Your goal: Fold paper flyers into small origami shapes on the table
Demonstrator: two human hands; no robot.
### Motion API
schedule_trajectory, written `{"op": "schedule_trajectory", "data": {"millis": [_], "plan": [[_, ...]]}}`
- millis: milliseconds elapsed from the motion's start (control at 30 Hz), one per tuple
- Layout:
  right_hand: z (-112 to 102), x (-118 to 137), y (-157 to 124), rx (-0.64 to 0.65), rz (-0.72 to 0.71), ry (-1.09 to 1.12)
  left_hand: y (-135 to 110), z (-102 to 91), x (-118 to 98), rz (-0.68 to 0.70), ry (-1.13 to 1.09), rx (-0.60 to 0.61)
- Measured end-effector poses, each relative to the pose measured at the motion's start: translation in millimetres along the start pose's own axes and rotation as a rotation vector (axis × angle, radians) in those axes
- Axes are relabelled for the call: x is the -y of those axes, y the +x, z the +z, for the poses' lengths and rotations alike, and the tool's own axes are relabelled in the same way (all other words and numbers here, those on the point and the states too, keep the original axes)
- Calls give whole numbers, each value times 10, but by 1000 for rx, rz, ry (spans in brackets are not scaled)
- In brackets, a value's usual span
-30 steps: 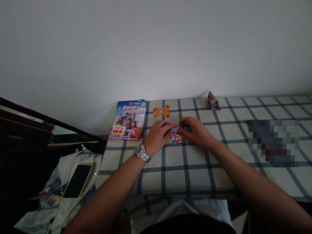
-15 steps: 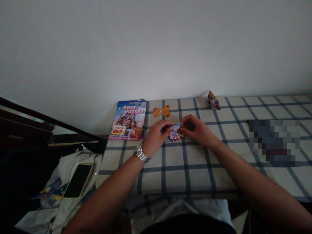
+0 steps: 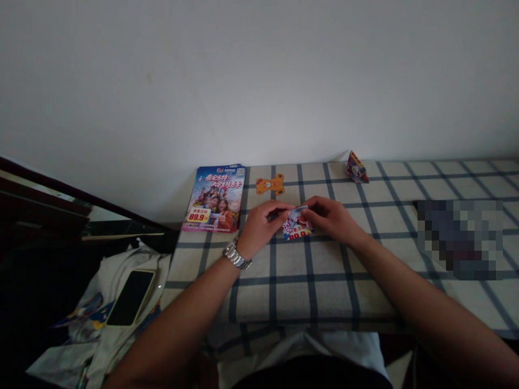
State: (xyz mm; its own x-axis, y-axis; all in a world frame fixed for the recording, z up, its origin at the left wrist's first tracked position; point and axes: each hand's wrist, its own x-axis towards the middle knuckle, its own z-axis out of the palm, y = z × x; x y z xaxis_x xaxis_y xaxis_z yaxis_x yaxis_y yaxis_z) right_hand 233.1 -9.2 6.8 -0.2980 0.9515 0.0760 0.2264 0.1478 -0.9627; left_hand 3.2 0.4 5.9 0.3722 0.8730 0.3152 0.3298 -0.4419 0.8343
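Note:
Both hands meet at the middle of a checked tablecloth. Between them is a small folded flyer piece, colourful with red digits along its lower edge. My left hand, with a metal watch on the wrist, pinches its left side. My right hand pinches its upper right corner. The piece is raised slightly off the cloth and faces me.
A stack of colourful flyers lies at the table's left back corner. An orange bear cut-out sits beside it. A finished folded paper shape stands near the wall. A phone rests on clothes lower left. A blurred patch is at right.
The folded piece was pressed flat on the cloth, then lifted and turned; it now shows a wider face with the red digits toward me. Both hands stayed in place.

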Motion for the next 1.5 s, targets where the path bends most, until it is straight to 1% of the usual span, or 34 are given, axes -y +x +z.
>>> {"op": "schedule_trajectory", "data": {"millis": [233, 433, 533, 667, 967, 1067, 1267, 1500], "plan": [[-14, -7, 8, -87, -22, -90, 2, 25, 15, -14, -100, -7], [-18, 12, 5, -172, -29, -8, 27, 21, 47, -79, -233, -29], [-15, 16, 6, -176, -37, -19, 32, 23, 60, -103, -282, -37], [-14, 11, 5, -166, -46, -25, 32, 27, 65, -107, -291, -46], [-17, 39, -19, -172, -59, -71, 38, 38, 31, -135, -381, -49], [-14, 58, -22, -176, -55, -68, 37, 38, 31, -142, -375, -49], [-16, 60, -24, -198, -52, -90, 33, 22, 62, -121, -292, -36], [-6, 78, -34, -189, -45, -69, 34, 18, 15, -127, -309, -54]]}}
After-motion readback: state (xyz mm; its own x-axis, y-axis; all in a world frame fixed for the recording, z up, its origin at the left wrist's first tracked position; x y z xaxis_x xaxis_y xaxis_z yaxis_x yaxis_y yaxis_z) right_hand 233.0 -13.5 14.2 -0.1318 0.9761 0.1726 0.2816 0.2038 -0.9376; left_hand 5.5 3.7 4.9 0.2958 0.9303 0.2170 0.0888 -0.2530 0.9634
